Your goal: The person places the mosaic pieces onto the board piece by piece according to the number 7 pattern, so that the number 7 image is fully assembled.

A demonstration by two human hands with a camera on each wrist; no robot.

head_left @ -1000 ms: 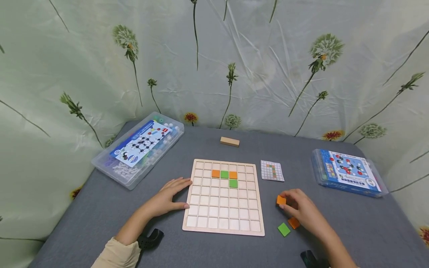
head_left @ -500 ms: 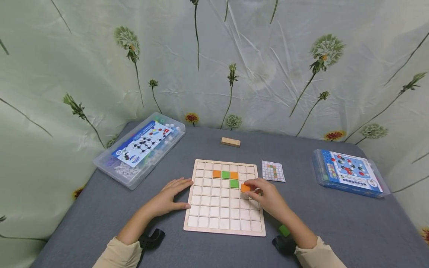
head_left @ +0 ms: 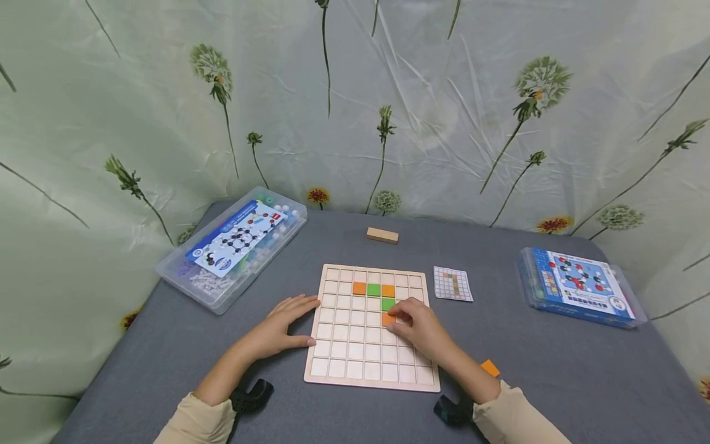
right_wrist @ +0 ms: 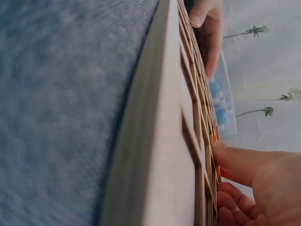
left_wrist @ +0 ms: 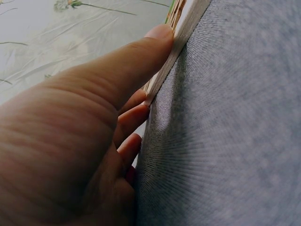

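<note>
1. We saw an orange tile [head_left: 386, 320] at a cell of the wooden grid board [head_left: 355, 351], just on the near side of a green tile [head_left: 387, 304].
2. We saw the right hand [head_left: 418, 324] pinch that orange tile, its grip nearly closed.
3. The left hand [head_left: 275, 330] touched the board's left edge, its grip spread wide.
4. Near the board, we saw a grid-printed card [head_left: 453, 285] on the grey worktop [head_left: 477, 240].

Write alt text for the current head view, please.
A person's right hand pinches an orange tile at a gridded wooden board, below a green tile in the image; the left hand touches the board's left edge. A pattern card lies right of the board.
</note>
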